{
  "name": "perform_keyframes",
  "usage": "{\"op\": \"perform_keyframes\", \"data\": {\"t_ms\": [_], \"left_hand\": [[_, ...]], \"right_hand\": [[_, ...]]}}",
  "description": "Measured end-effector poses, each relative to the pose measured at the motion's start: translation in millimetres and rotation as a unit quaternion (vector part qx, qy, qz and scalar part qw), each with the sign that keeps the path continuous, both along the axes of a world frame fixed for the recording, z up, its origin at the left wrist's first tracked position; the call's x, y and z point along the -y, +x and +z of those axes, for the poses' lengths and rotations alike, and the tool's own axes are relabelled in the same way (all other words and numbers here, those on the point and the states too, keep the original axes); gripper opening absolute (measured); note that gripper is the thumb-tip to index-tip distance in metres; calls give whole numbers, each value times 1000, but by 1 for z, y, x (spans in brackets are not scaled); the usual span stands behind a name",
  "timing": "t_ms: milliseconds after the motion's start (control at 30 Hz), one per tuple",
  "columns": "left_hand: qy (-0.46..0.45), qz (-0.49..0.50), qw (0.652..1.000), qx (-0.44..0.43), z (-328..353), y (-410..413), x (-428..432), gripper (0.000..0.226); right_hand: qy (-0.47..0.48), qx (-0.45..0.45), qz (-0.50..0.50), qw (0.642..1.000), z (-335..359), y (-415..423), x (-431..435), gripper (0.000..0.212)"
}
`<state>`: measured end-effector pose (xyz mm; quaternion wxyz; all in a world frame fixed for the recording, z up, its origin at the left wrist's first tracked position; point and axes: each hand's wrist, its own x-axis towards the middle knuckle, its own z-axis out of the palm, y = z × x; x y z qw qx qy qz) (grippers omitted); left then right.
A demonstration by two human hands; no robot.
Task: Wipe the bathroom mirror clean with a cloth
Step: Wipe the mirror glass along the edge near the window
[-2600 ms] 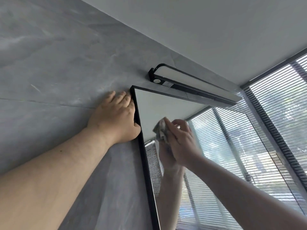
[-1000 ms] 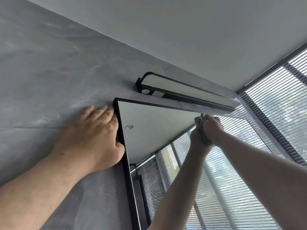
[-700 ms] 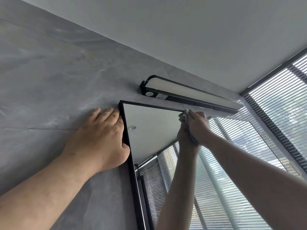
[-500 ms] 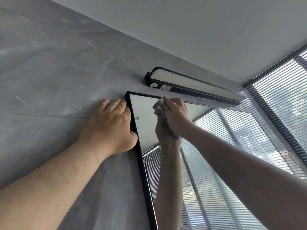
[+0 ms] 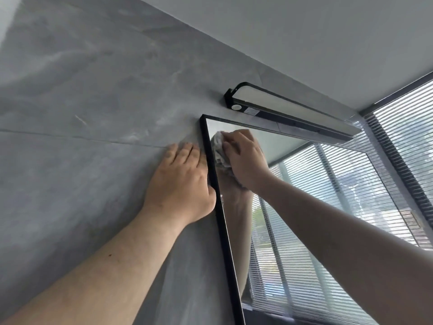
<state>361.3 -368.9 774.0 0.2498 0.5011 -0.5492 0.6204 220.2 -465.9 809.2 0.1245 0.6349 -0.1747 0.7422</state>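
The right hand (image 5: 243, 158) holds a crumpled grey cloth (image 5: 219, 150) against the mirror (image 5: 328, 207) glass in its top corner at about eleven o'clock, just inside the black frame. The left hand (image 5: 180, 181) lies flat — fingers straight — on the grey wall (image 5: 82, 113), touching the frame's outer edge. A lamp (image 5: 288, 111) hangs above, at twelve o'clock.

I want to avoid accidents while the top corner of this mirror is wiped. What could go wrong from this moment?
1. The right hand presses the cloth near the mirror's top left corner, just under the wall lamp; an upward stroke might knock the lamp.
2. The left hand lies flat on the grey wall, touching the black frame; it may slip or leave marks.
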Motion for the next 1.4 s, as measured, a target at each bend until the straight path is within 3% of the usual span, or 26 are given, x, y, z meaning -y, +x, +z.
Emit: {"op": "perform_keyframes", "data": {"t_ms": [167,267,367,567,833,1000,1200,1400], "left_hand": [[6,11,1000,1,-1,0,0,83],[10,16,1000,-1,-2,-1,0,84],[14,24,1000,-2,-3,-1,-2,85],[13,20,1000,-2,-3,-3,-3,85],[19,20,1000,8,-1,-2,-2,79],[13,32,999,15,-3,-1,-3,83],[17,38,999,19,-1,-1,0,82],[28,32,999,14,-1,-1,-2,86]], "right_hand": [[-87,-56,-41,994,-113,-8,10,36],[-169,-144,-86,971,-187,-16,13,32],[-212,-196,-120,950,-215,-25,18,31],[-215,-172,-115,954,-169,-19,16,36],[-94,-34,-68,993,-23,7,-4,30],[-27,2,-44,999,39,11,-15,26],[-26,38,-19,999,35,11,-11,26],[-33,28,-12,999,-58,9,-2,27]]}}
